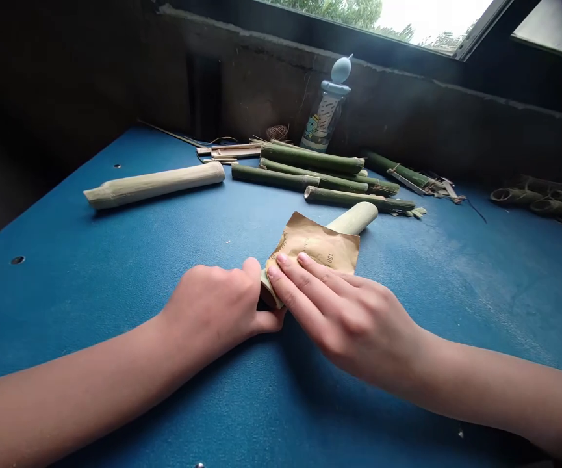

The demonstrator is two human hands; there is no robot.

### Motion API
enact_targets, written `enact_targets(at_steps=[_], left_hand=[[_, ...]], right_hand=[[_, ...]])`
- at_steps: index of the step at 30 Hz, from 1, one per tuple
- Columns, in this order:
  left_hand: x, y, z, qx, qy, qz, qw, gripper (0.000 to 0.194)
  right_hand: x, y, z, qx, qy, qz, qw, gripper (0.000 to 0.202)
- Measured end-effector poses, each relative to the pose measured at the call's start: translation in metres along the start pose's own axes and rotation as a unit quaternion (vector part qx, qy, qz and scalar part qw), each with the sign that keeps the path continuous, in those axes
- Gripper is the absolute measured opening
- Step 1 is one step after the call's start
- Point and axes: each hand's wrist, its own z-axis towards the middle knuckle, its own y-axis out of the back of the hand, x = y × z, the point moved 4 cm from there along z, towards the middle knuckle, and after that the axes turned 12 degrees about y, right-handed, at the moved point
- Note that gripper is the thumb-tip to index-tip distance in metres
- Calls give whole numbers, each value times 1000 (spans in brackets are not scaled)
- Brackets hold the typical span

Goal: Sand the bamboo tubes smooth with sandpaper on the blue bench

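Observation:
A pale peeled bamboo piece lies slantwise on the blue table, its near end cut open. My left hand is closed round that near end, thumb below the rim. Over the bamboo's middle lies a brown sheet of sandpaper with printing on its back, its far edge curling up. My right hand presses the sheet against the bamboo, fingers together and pointing to the upper left.
Another peeled bamboo piece lies at the left on the table. Several green bamboo pieces, split strips and a ball of twine are behind, beside a clear bottle. Cut tubes sit far right, under the window.

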Motion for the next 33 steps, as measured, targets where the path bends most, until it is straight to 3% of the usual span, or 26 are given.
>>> enact_targets(at_steps=[3,6,9,12,16,20,23,26,33], left_hand=[[-3,1,-2,-24,-8,-1,1000,39],[-4,1,-2,-40,-9,-1,999,39],[-3,-1,-1,-33,-17,-18,999,43],[1,-2,2,-22,-16,-34,999,49],[4,-2,5,-8,-11,-39,999,56],[3,-4,5,-8,-27,-37,999,49],[2,-5,4,-47,-52,-39,997,43],[4,-3,6,-74,-60,-40,995,42],[7,-3,10,-14,-8,-36,999,49]], right_hand=[[-14,-8,0,-6,-53,30,998,40],[-23,-13,1,-13,-65,140,988,37],[-27,-12,1,-34,-42,276,960,35],[-37,-17,-1,-1,-14,363,932,41],[-54,-28,-7,4,77,433,898,43],[-54,-24,-10,22,99,362,927,49],[-40,-9,-11,55,106,247,962,47],[-26,2,-14,56,118,163,978,43],[-23,-7,-18,20,90,127,988,42]])
